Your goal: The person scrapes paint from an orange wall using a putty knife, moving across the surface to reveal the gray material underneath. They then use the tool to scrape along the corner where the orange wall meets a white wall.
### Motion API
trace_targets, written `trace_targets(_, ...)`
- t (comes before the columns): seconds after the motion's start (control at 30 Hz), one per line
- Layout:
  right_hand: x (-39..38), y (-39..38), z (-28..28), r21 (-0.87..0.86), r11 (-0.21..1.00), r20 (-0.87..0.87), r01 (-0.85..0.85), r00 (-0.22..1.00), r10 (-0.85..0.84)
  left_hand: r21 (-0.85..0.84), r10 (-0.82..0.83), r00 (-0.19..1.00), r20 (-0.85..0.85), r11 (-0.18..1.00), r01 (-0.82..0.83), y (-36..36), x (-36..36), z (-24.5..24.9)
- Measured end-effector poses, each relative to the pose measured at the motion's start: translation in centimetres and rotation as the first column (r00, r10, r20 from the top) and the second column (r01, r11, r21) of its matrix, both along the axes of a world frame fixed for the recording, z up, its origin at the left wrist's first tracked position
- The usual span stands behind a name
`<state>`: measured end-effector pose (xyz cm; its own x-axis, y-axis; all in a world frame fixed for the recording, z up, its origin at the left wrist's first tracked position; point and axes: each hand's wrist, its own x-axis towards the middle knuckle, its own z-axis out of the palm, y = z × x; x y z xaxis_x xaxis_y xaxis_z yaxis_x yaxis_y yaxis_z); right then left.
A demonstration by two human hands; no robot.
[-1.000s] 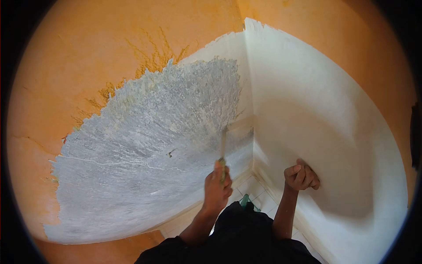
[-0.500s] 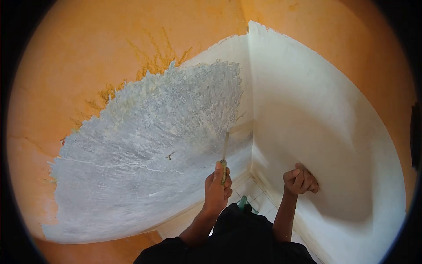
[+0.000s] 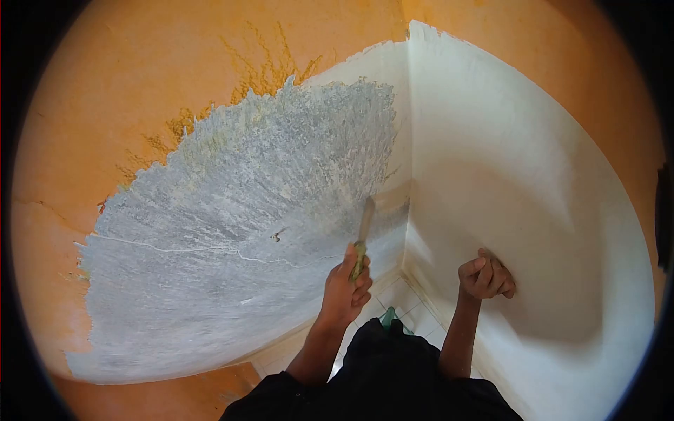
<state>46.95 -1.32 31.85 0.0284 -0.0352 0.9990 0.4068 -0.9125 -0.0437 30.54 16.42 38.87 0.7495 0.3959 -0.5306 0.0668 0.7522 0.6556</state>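
Observation:
My left hand is closed around the greenish handle of a scraper. Its blade points up, with the tip at the grey patch of rough, scraped plaster on the left wall. Motion blurs the blade a little, and whether it touches the wall is hard to tell. My right hand has its fingers curled in against the smooth whitish right wall. Whatever might be inside those fingers is hidden.
Orange paint surrounds the bare areas on both walls, which meet in a corner. Below lies a white tiled floor with a green object partly behind my dark clothing. A small hole and a pale crack mark the grey plaster.
The scraper's blade has turned slightly and shows a wider face, tilted more to the right. My view has shifted a little; both hands stay in nearly the same places.

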Motion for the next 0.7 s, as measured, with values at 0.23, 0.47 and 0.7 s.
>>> trace_targets(0.23,0.0,0.1,-0.1,-0.003,1.0,-0.004,0.017,1.0,-0.017,-0.3,-0.089,0.979,0.183,0.943,0.142,1.9,0.1,-0.4)
trace_targets(0.47,0.1,0.1,0.2,-0.01,1.0,-0.007,0.02,1.0,-0.02,-0.448,-0.07,0.956,0.286,0.872,0.198,2.8,-1.2,-1.3)
trace_targets(0.7,0.0,0.2,-0.2,0.008,1.0,0.018,0.002,1.0,-0.002,-0.466,-0.095,0.95,0.297,0.854,0.231,2.6,0.1,-1.2)
